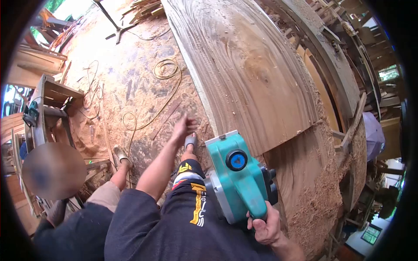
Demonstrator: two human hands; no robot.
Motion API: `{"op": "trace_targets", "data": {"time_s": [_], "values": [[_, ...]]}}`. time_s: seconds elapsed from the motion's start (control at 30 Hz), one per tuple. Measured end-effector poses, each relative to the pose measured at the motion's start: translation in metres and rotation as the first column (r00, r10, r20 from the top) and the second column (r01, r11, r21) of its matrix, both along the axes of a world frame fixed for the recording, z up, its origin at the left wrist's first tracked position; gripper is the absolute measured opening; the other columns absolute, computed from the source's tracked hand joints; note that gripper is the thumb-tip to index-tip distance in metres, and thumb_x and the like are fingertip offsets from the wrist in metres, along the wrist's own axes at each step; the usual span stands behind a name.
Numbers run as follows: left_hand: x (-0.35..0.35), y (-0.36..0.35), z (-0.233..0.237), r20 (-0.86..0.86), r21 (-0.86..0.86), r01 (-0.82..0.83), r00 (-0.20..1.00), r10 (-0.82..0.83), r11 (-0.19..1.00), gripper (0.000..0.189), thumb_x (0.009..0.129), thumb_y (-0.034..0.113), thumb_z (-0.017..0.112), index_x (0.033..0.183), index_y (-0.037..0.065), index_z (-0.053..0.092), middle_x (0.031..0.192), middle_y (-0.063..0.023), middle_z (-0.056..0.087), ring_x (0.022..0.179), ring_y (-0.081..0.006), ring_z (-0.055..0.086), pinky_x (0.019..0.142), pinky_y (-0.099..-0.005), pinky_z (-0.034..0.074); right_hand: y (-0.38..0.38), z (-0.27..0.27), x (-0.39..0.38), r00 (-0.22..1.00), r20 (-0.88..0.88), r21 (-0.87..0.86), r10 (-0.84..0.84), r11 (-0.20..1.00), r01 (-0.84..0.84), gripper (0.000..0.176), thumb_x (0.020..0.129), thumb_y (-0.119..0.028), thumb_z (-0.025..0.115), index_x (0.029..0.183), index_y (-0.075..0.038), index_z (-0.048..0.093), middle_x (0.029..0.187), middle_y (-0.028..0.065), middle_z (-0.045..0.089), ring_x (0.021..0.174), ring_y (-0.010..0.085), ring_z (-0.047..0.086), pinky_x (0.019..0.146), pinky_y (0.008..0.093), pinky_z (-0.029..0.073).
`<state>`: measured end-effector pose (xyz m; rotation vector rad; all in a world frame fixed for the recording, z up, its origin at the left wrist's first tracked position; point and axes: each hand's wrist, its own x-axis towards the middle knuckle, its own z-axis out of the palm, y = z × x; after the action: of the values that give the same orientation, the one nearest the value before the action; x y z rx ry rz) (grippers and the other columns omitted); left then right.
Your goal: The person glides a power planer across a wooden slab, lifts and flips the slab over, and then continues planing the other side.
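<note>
My right hand is wrapped round the rear handle of a teal power planer, which is held close to my body beside the near end of a wide wooden slab. Out over the floor, left of the slab, my left hand is raised with its fingers apart and nothing in it. Wavy grain and a darker knot show on the slab. Another board covered partly in shavings lies under its near end.
A person is close by at the left. A yellowish cable loops over the sawdust-covered floor. A wooden stand is at the left, a metal stand at the top. Stacked planks line the right side.
</note>
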<state>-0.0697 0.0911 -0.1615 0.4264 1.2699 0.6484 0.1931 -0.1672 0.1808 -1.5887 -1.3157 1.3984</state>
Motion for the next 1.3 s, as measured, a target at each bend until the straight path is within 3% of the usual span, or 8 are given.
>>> {"op": "trace_targets", "data": {"time_s": [0.23,0.3,0.6,0.67,0.8,0.97,1.07,1.3], "values": [[-0.057,-0.122,-0.129,-0.732,0.04,0.361,0.645,-0.219,0.932,0.068,0.1,0.06,0.047,0.102,-0.004,0.073,0.102,-0.0245,0.072,0.104,-0.028,0.069,0.09,-0.0447,0.052,0.105,0.006,-0.044,0.995,-0.076,-0.03,-0.057,0.998,0.055,0.045,0.1,-0.039,0.06,0.112,0.004,0.057,0.07,0.0066,0.062,0.057,0.0141,0.063,0.056,0.0301,0.05],[-0.083,-0.145,-0.123,-0.703,-0.262,0.357,0.566,-0.431,0.896,0.063,0.098,0.054,0.047,0.119,-0.001,0.068,0.115,-0.0317,0.067,0.116,-0.0469,0.062,0.096,-0.0504,0.049,0.164,0.006,-0.06,0.996,-0.081,-0.003,-0.049,0.999,0.049,0.038,0.101,-0.033,0.058,0.111,0.003,0.057,0.063,0.0057,0.059,0.056,0.0131,0.061,0.053,0.0314,0.048],[-0.158,-0.137,-0.15,-0.501,-0.337,0.105,0.822,-0.273,0.935,0.05,0.097,0.047,0.06,0.111,0.001,0.072,0.089,-0.0119,0.073,0.078,-0.0185,0.069,0.069,-0.0358,0.053,0.535,-0.006,-0.171,0.991,-0.1,0.198,-0.084,0.975,0.103,0.044,0.101,-0.044,0.054,0.094,-0.001,0.063,0.074,0.0041,0.057,0.05,0.0123,0.055,0.049,0.0304,0.044],[-0.157,-0.096,-0.111,-0.433,-0.294,-0.008,0.893,-0.126,0.956,0.043,0.099,0.04,0.061,0.108,0.0,0.072,0.088,-0.0094,0.073,0.077,-0.0138,0.068,0.066,-0.0297,0.052,0.639,-0.011,-0.195,0.985,0.117,0.302,-0.125,0.95,0.084,0.065,0.095,-0.056,0.051,0.081,0.004,0.07,0.068,0.0177,0.07,0.072,0.0287,0.073,0.074,0.0393,0.056],[-0.186,-0.047,-0.132,-0.386,-0.128,-0.066,0.922,0.011,0.99,0.038,0.102,0.038,0.059,0.104,0.001,0.069,0.085,-0.0048,0.068,0.067,-0.0126,0.062,0.058,-0.0286,0.049,0.766,-0.025,-0.224,0.999,0.022,0.297,-0.044,0.954,0.035,0.061,0.099,-0.05,0.056,0.109,0.009,0.068,0.083,0.0174,0.073,0.064,0.0213,0.071,0.065,0.0332,0.057],[-0.191,0.031,-0.103,-0.286,-0.07,-0.069,0.957,0.046,0.995,0.037,0.105,0.042,0.052,0.097,0.008,0.065,0.081,-0.002,0.065,0.067,-0.0115,0.059,0.058,-0.0257,0.043,0.707,-0.031,-0.209,0.994,-0.086,0.26,-0.062,0.962,0.082,0.053,0.1,-0.043,0.059,0.109,0.01,0.061,0.072,0.014,0.067,0.055,0.018,0.065,0.052,0.0323,0.054],[-0.2,0.083,-0.091,-0.063,-0.038,-0.008,0.998,0.006,0.999,0.04,0.105,0.047,0.048,0.104,0.01,0.064,0.084,-0.0011,0.064,0.07,-0.0112,0.059,0.06,-0.0257,0.043,0.62,-0.063,-0.192,0.972,0.019,0.527,-0.234,0.829,0.189,0.039,0.099,-0.035,0.06,0.123,-0.004,0.063,0.103,0.0215,0.072,0.094,0.0306,0.071,0.086,0.0398,0.055],[-0.12,0.224,0.046,-0.196,0.348,-0.133,0.958,0.211,0.928,0.052,0.107,0.045,0.044,0.126,0.0,0.061,0.12,-0.0101,0.066,0.107,-0.0229,0.062,0.091,-0.032,0.047,0.249,0.009,-0.08,0.996,-0.065,0.073,-0.056,0.995,0.06,0.061,0.095,-0.036,0.067,0.143,-0.001,0.051,0.117,0.0243,0.07,0.108,0.0343,0.07,0.092,0.0414,0.053]]}}
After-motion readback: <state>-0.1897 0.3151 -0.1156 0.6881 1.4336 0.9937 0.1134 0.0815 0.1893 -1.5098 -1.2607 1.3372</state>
